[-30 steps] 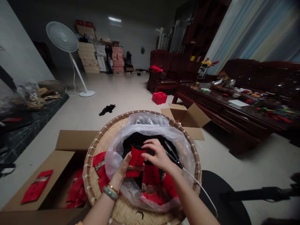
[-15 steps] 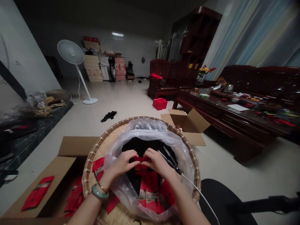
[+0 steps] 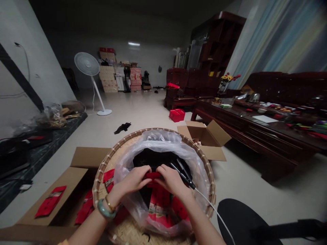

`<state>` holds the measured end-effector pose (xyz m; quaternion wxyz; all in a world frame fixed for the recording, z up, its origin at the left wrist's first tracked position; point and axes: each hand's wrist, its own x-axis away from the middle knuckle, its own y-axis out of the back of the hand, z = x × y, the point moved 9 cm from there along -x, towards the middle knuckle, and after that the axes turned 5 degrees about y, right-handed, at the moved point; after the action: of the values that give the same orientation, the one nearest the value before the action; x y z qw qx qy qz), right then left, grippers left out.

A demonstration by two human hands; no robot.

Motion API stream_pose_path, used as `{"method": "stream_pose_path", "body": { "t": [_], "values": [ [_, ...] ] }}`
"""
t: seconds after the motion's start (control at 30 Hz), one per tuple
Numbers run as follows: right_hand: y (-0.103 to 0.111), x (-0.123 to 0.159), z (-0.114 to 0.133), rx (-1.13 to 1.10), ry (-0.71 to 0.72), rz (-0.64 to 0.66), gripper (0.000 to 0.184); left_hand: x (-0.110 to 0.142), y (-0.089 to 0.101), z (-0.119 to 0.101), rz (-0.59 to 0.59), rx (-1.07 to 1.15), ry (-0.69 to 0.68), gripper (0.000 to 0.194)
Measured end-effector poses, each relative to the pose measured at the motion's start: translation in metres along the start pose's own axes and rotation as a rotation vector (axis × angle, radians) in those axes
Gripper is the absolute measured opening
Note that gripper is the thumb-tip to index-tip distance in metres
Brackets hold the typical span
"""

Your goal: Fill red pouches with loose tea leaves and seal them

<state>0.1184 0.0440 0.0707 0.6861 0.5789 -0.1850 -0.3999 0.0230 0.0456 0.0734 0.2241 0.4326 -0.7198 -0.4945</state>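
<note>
Both hands meet over a clear plastic bag that lies opened in a round woven bamboo tray. Between the fingertips of my left hand and my right hand is the top of a red packet, pinched from both sides. Dark loose contents fill the bag; I cannot make out what they are. More red printed packets lie in the bag just below my hands. A black clamp-like tool, resembling a hair straightener, rests beside my right hand with its white cord trailing right.
An open carton holding red packets stands at the left, one packet on its flap. Another open carton sits beyond the tray. A black round stool is at right. Further off are a long wooden table and a white fan.
The view has swung slightly left, so the room appears shifted right. Both hands keep their pinch on the red packet, whose top edge now looks tilted more toward me.
</note>
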Motion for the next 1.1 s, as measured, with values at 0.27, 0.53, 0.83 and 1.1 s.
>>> {"method": "stream_pose_path", "body": {
  "t": [0.27, 0.53, 0.83, 1.1],
  "values": [
    [-0.004, 0.001, -0.006, -0.121, 0.005, 0.033, 0.014, 0.004, -0.006, 0.014, -0.125, 0.374, 0.077, 0.043],
    [-0.032, 0.01, -0.054, -1.018, -0.374, -0.451, 0.052, 0.006, -0.015, 0.048, -0.35, 0.81, 0.371, 0.036],
    [-0.057, 0.012, -0.059, -1.326, -0.531, -0.448, 0.035, 0.009, -0.038, 0.06, -0.383, 1.1, 0.563, 0.028],
    [-0.063, 0.009, -0.058, -1.157, -0.545, -0.365, 0.025, 0.001, -0.067, 0.04, -0.196, 1.326, 0.526, 0.028]
  ]
}}
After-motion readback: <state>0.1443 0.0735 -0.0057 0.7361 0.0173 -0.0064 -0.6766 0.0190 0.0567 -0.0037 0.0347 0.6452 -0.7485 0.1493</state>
